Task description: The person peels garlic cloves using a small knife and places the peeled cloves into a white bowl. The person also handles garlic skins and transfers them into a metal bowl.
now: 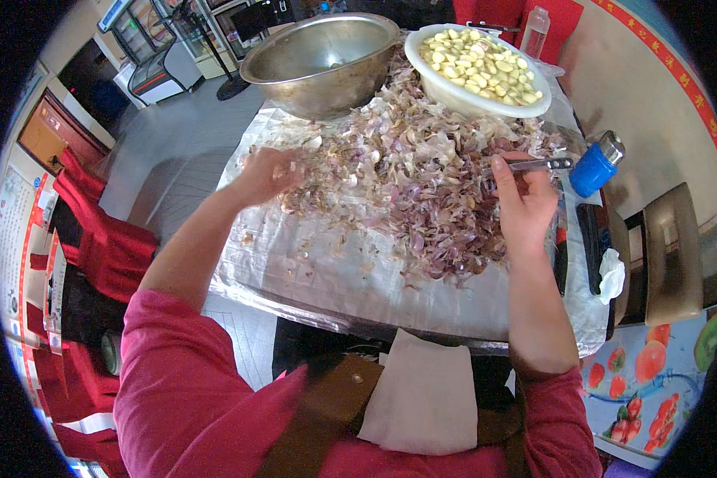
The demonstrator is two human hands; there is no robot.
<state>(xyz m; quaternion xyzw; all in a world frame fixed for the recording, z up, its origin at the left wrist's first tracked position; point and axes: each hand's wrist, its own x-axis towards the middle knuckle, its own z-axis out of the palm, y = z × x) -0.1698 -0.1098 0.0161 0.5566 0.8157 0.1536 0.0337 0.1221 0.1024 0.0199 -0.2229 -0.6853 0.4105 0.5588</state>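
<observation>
My right hand (529, 206) holds a small metal knife (547, 164) between thumb and fingers. The knife's dark, riveted end sticks out to the right, and I cannot make out its tip. Under and beside that hand spreads a large heap of purple and white garlic skins (430, 197). At the heap's left edge, my left hand (275, 173) reaches in among the loose skins. It is blurred, and its fingertips are hidden, so what it may hold does not show. Peeled garlic cloves (478, 66) fill a white plastic bowl (478, 110) behind the heap.
A wide steel basin (322, 89) stands at the back left. Silvery sheeting (334, 269) covers the table. Along the right edge are a blue bottle (594, 167), a dark phone-like object (590, 239) and a crumpled tissue (611, 276). A clear bottle (535, 33) stands behind the bowl.
</observation>
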